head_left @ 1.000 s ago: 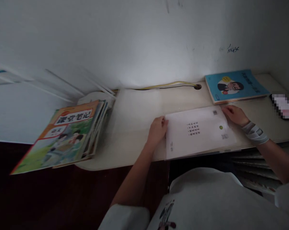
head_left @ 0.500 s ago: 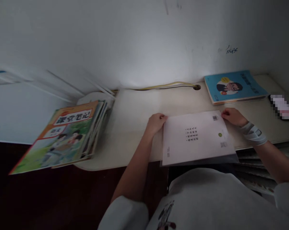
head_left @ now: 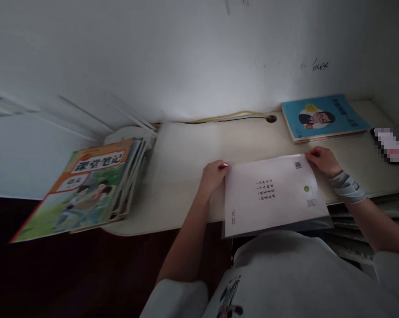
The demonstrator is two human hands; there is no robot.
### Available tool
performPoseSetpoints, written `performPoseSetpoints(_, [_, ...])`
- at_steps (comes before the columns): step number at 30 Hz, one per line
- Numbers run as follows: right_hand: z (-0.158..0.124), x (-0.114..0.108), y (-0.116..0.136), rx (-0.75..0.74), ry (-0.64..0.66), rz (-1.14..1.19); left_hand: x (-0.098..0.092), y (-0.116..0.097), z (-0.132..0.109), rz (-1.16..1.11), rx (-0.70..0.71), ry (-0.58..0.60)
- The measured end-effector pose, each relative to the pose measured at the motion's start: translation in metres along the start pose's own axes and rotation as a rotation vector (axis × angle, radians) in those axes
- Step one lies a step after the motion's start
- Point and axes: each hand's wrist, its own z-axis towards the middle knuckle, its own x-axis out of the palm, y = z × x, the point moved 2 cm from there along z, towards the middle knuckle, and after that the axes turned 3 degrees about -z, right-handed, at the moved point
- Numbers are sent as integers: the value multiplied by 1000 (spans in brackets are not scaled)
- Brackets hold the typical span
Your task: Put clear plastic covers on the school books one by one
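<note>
A white-backed book [head_left: 249, 194] with printed characters, a barcode and a green dot faces up in front of me, its lower part over the desk's front edge. Clear plastic film [head_left: 323, 222], like a book cover, sticks out past its bottom edge. My left hand [head_left: 214, 174] pinches the book's far left corner. At the far right corner my right hand [head_left: 322, 161] is closed in a pinch too, a grey band around its wrist. Whether the fingers hold the book, the film or both is hard to tell.
A stack of books [head_left: 96, 185] with a green and orange cover stands at the left, overhanging the desk [head_left: 173, 207]. Blue books [head_left: 338, 119] lie at the back right, near a blurred phone [head_left: 391, 145]. A yellow cable [head_left: 232, 115] runs along the wall to a hole.
The book has come slightly closer to my body, with both hands still at its far corners. The view has shifted a little.
</note>
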Motion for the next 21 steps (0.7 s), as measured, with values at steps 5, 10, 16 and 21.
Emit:
performPoseSetpoints(5, [-3,7,-1,51,-102,238,-1,5,2,-53,-25,10])
performPoseSetpoints(10, [-5,5,4,48,-99,258,-4,0,-4,16,-41,-13])
performPoseSetpoints(16, [-9,5,7,104,-1,245,-4,-3,-16,46,-87,6])
performPoseSetpoints(21, [-12,-4,9,63,99,172,-6,-3,-27,6,-76,38])
